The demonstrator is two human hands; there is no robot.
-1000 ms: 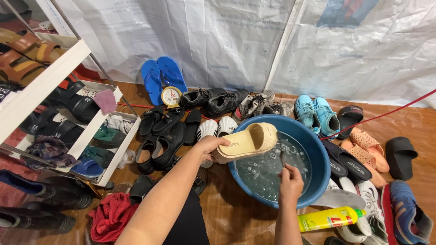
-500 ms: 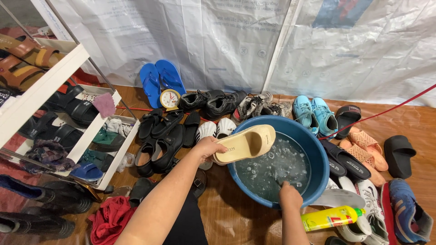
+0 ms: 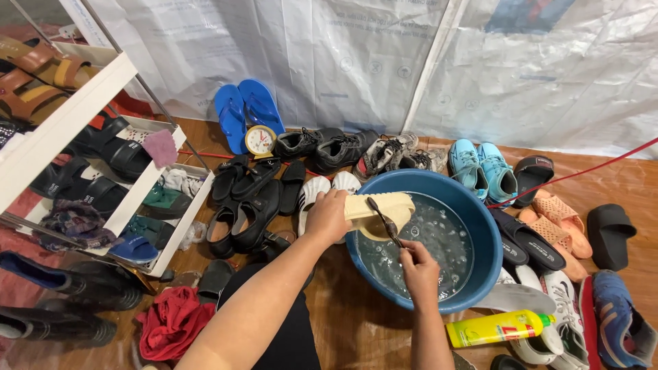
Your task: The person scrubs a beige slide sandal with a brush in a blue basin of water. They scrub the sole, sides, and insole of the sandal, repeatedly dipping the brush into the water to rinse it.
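**A pale slipper scrubbed over a basin of soapy water**

Nearest the camera, the right hand (image 3: 419, 268) is closed around the handle of a thin brush (image 3: 384, 220), whose dark head reaches up and away to rest on the cream slipper (image 3: 381, 212). The left hand (image 3: 327, 216) clamps the slipper's heel end, fingers wrapped over the edge, and holds it just above the near-left rim of the blue basin (image 3: 480, 274). Held there, the slipper appears placed so that drips and suds fall back into the foamy water rather than onto the floor, and the grip at one end leaves the rest of the slipper free for the brush. The slipper thus lies between the two hands: gripped by the left, with the right hand just nearer the camera.

To the right of the basin, a yellow bottle (image 3: 495, 329) with a green cap lies on its side on the wooden floor, close to the right hand. A red cloth (image 3: 173, 322) is crumpled at the left, beside the person's knee.

Farther off, black sandals (image 3: 250, 205), sneakers and turquoise trainers (image 3: 483, 168) are crowded around the basin. A white shoe rack (image 3: 75, 116) stands at the left, and blue flip-flops (image 3: 245, 113) with a small round clock (image 3: 260, 140) lean near the plastic-sheet wall at the back.
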